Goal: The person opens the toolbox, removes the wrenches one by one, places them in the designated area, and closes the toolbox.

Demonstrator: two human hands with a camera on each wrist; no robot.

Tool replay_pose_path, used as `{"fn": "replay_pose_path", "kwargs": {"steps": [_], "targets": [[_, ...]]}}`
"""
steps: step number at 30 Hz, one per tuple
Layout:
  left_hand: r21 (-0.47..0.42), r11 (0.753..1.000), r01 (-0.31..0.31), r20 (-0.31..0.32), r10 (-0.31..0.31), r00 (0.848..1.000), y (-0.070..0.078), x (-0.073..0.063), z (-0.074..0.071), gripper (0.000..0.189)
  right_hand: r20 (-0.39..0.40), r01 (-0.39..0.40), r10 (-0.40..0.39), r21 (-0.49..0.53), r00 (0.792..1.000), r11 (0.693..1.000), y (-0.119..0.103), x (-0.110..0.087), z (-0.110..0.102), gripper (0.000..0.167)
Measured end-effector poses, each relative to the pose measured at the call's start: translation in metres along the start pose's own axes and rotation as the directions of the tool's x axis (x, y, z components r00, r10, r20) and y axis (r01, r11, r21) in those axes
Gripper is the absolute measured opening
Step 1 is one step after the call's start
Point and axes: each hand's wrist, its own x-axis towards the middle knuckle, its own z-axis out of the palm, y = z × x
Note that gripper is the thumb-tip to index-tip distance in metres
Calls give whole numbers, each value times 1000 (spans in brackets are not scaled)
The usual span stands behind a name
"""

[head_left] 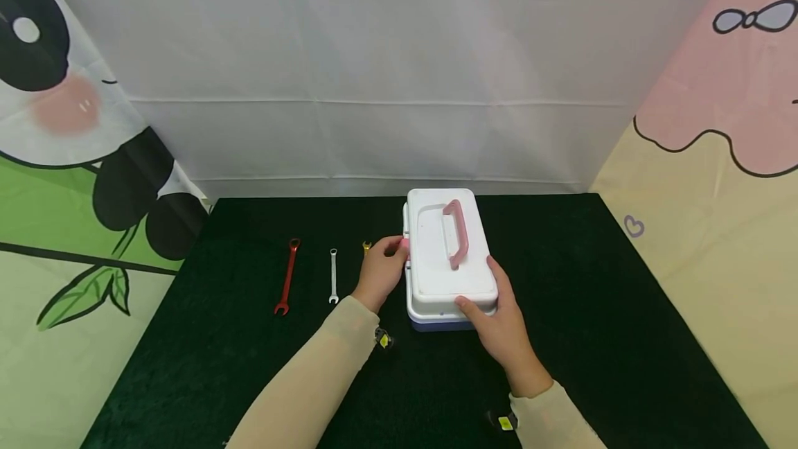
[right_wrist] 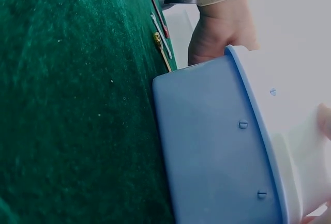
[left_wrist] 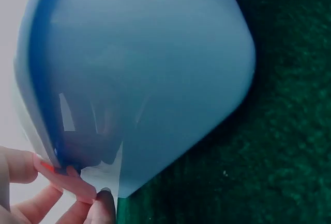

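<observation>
A storage box with a white lid, a pink handle and a blue base stands on the dark green cloth, its lid down. At its left side my left hand pinches the pink latch between thumb and fingers. My right hand holds the near right corner of the lid, thumb on the near side and fingers along the right side. Left of the box lie a red wrench, a silver wrench and a yellow wrench, the last partly hidden by my left hand.
The green cloth covers the table and reaches the white curtain behind it. Printed cloth panels with cartoon figures hang at the left and right. Both wrists wear small dark devices.
</observation>
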Motion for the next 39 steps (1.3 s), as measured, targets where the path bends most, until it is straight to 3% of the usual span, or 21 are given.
{"fn": "replay_pose_path", "kwargs": {"steps": [11,39], "targets": [[33,999,29,2,-29,1000,5,-2,-1,41,-2,9,-9,-5,1000,1000,-2,0,0,97],[-96,991,93,25,-91,996,5,1,6,40,11,-17,17,-14,1000,1000,-1,1,-1,100]]}}
